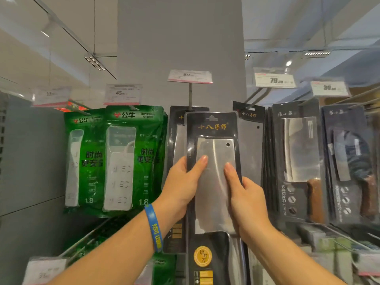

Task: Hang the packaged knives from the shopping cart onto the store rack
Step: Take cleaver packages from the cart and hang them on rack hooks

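Head camera is showing the packaged cleaver [213, 153] being held upright, its hang slot [211, 118] sitting just right of the hook [190, 97] under the 89 price tag [190, 76]. Now the left hand [183, 186] is gripping its left edge, the right hand [246, 204] its right edge (thumbs [202, 161] pressing on the front). Green power-strip packs [131, 159] are hanging leftward, other packaged knives [296, 161] rightward.
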Motion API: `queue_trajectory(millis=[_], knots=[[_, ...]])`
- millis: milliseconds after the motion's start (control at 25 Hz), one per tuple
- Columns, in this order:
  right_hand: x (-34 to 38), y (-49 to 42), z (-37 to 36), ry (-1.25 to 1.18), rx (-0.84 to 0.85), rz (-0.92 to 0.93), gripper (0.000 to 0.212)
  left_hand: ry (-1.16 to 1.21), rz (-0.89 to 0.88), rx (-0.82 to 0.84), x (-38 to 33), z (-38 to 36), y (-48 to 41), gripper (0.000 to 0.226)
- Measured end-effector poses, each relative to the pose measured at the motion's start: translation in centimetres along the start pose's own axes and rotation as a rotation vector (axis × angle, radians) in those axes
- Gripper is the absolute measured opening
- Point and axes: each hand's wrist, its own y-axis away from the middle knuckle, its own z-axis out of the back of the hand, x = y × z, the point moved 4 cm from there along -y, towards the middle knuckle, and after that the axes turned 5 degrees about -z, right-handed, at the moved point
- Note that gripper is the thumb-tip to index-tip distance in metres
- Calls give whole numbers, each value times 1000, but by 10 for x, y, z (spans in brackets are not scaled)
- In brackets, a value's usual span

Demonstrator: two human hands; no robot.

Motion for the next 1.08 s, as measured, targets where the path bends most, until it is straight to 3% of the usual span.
queue_trajectory(millis=[120,240,360,560,760,1080], knots=[[5,10,-13,176,58,34,61,-104,-111,-106,8,21,9,21],[56,-7,-18,323,4,247,37,-196,-206,-145,7,34,10,16],[137,-35,-28,465,1,563,43,-207,-255,-171,-10,44,0,16],[201,-35,-54,654,79,904,48,-234,-285,-198,-37,55,-15,41],[208,-40,-62,829,19,933,46,-297,-312,-217,-50,57,-22,31],[193,-55,-61,766,68,947,49,-313,-293,-160,-44,63,-34,18]])
